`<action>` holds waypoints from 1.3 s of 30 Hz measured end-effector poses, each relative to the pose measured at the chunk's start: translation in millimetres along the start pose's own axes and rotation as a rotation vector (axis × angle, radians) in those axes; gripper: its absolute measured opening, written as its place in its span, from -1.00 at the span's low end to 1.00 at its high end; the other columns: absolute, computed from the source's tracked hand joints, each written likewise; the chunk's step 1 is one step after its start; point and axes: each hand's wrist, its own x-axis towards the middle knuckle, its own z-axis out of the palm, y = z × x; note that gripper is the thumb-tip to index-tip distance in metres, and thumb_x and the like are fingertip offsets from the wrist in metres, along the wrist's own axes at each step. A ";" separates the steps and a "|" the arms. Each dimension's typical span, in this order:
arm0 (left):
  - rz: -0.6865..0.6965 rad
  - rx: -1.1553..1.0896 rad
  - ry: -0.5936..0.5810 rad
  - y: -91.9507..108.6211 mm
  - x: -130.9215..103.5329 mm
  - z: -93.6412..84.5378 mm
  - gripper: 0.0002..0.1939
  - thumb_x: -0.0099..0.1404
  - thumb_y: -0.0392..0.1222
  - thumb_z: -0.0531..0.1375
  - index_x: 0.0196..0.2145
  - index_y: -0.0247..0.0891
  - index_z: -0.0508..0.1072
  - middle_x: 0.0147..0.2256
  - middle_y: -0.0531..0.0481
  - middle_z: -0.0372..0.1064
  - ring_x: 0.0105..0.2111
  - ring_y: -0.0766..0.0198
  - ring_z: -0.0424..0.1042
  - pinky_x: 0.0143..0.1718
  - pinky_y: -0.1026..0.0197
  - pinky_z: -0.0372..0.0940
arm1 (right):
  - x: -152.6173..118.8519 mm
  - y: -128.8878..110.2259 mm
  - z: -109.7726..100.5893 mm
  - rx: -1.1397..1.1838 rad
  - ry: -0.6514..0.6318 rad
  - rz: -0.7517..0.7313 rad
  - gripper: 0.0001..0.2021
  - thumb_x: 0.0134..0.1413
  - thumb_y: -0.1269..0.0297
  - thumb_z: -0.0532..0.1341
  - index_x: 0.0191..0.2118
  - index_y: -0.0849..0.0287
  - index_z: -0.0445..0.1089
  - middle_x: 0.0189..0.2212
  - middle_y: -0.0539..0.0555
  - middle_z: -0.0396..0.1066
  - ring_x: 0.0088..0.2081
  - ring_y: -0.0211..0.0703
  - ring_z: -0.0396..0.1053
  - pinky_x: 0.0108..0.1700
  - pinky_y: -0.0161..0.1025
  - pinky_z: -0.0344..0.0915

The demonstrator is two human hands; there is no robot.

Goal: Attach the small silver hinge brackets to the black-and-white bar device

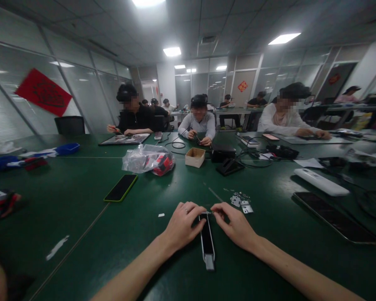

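Note:
A slim, long device with a black face and a pale rim (207, 237) lies on the green table in front of me, a silver block at its near end. My left hand (184, 222), a ring on one finger, grips its far part between thumb and fingers. At the far tip, a small pale piece shows between both hands. My right hand (235, 223) is closed in a pinch beside that tip; what its fingertips hold is too small to make out. Just beyond the right hand lie small metal plates (246, 206) and several tiny loose parts.
A green-edged phone (121, 188) lies to the left, a dark phone (335, 216) and white power bank (321, 182) to the right. Farther back are a plastic bag (141, 159), a small open box (194, 157), a black stand (230, 166) and cables. Several people sit opposite.

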 end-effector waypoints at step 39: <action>-0.241 0.046 -0.146 -19.0 -4.8 6.5 -0.85 0.31 -0.28 0.04 -0.26 -0.22 0.41 -0.25 -0.02 0.38 -0.25 0.22 0.34 -0.23 0.17 0.18 | 2.1 3.5 0.3 -0.079 -0.089 0.109 -0.84 0.10 0.33 0.11 -0.22 0.18 0.40 -0.31 0.07 0.41 -0.31 -0.18 0.34 -0.25 -0.20 0.33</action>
